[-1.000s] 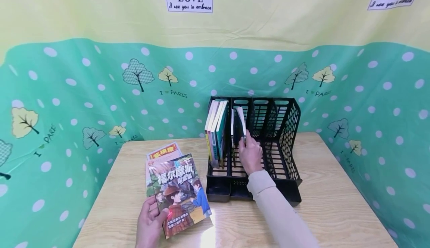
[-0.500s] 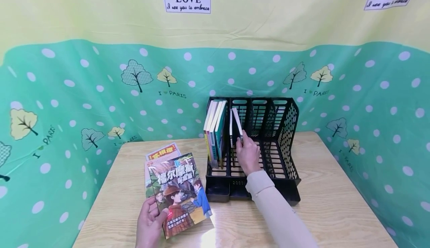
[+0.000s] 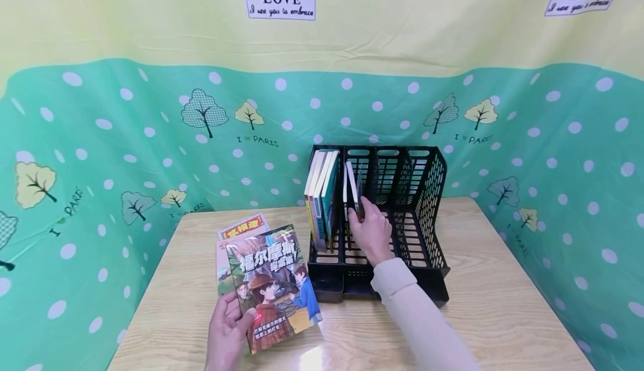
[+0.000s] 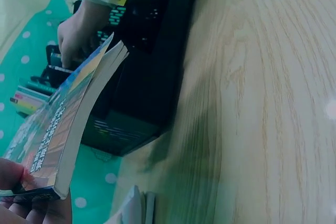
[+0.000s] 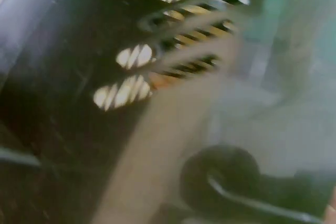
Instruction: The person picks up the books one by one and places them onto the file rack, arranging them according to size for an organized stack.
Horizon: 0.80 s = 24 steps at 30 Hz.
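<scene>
My left hand grips a paperback book by its lower left corner, thumb across the illustrated cover. In the left wrist view the same paperback shows its page edges. My right hand reaches into the second compartment of a black file rack and pinches a thin book near its front edge. That book stands nearly upright, leaning slightly left at the top, beside another thin book. The right wrist view is blurred and does not show the fingers clearly.
Several books stand upright in the rack's leftmost compartment. A pinkish book lies on the wooden table, partly under the held paperback. A green dotted curtain hangs behind and on both sides.
The thin book in my right hand has swung left, from leaning apart to standing close beside its neighbour. My left hand and its paperback have shifted slightly right.
</scene>
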Tool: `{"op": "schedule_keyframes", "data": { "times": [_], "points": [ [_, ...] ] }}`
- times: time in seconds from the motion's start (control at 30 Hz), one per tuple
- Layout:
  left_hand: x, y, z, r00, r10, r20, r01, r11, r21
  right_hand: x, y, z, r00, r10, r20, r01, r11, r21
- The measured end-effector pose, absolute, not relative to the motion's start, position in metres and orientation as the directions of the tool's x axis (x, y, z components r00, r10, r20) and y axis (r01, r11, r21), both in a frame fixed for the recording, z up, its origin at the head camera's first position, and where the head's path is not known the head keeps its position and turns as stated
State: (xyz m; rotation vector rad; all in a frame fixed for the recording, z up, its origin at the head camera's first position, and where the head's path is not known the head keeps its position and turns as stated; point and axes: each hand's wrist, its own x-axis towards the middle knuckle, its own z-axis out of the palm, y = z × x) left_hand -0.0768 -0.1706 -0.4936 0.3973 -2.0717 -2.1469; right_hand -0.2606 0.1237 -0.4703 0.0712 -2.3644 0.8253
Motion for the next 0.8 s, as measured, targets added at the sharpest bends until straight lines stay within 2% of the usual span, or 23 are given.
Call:
{"op": "schedule_keyframes", "data": {
  "times": [0.33, 0.57, 0.67, 0.8],
  "points": [
    [-0.077, -0.165, -0.485, -0.965, -0.253, -0.062, -0.05, -0.053, 0.997, -0.232, 0.134, -0.442, -0.829, 0.103, 0.55, -0.342, 0.685, -0.644],
    [-0.079, -0.16, -0.477, -0.972, -0.222, -0.076, -0.066, -0.05, 0.997, -0.203, 0.133, -0.437, -0.87, -0.04, 0.492, -0.436, 0.528, -0.729],
    [-0.08, -0.157, -0.474, -0.976, -0.2, -0.081, -0.071, -0.056, 0.996, -0.189, 0.13, -0.44, -0.922, -0.087, 0.377, -0.375, 0.446, -0.813],
    [-0.081, -0.154, -0.472, -0.979, -0.18, -0.091, -0.078, -0.073, 0.994, -0.173, 0.126, -0.446, -0.967, -0.169, 0.188, -0.229, 0.264, -0.937]
  ]
}}
